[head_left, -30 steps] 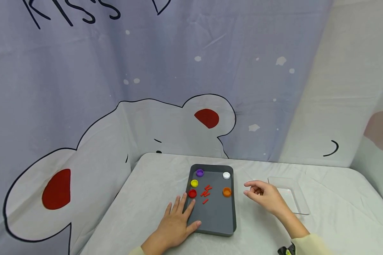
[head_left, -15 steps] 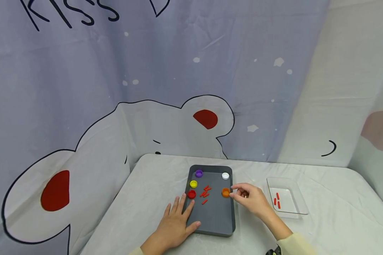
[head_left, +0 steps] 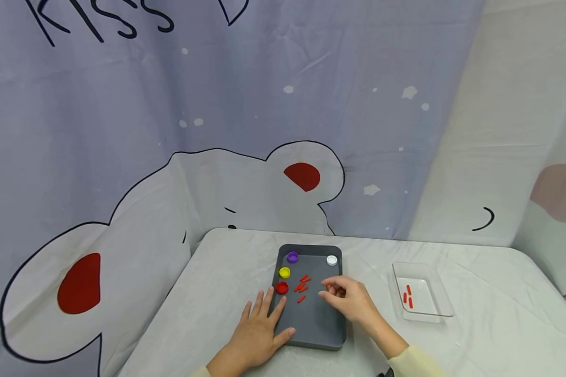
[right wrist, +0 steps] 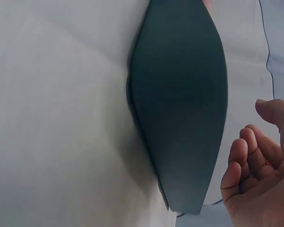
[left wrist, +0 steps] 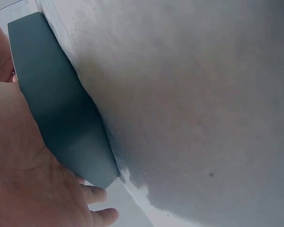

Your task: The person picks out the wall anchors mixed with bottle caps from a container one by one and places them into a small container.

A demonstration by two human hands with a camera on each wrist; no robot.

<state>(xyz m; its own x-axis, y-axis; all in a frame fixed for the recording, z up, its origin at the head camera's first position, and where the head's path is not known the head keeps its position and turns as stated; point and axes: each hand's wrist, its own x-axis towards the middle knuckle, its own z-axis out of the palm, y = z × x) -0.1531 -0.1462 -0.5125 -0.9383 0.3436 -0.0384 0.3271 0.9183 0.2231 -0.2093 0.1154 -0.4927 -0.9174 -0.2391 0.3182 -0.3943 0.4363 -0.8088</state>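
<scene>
My left hand [head_left: 256, 334] lies with its fingers spread, resting on the left edge of a grey tray [head_left: 313, 330]. Over the tray's right part is my right hand [head_left: 350, 301], thumb and forefinger apart, other fingers bent. It mostly hides an orange round cap [head_left: 328, 287]. Several small red sticks [head_left: 303, 288] lie loose mid-tray, left of those fingertips. In the right wrist view, the right hand [right wrist: 262, 165] shows a gap between thumb and fingers. The left wrist view shows the left hand [left wrist: 33, 165] against the tray's side [left wrist: 61, 94].
Inside the tray stand a purple cap [head_left: 292, 257], a yellow cap [head_left: 284, 272], a red cap [head_left: 281, 287] and a white cap [head_left: 332, 260]. A clear plastic box [head_left: 441, 298] to the right holds three red sticks [head_left: 409, 298]. A printed cloth hangs behind.
My right hand has moved left from beside the clear box to over the tray, now covering the orange cap. The box's red sticks came into sight. The left hand stays put.
</scene>
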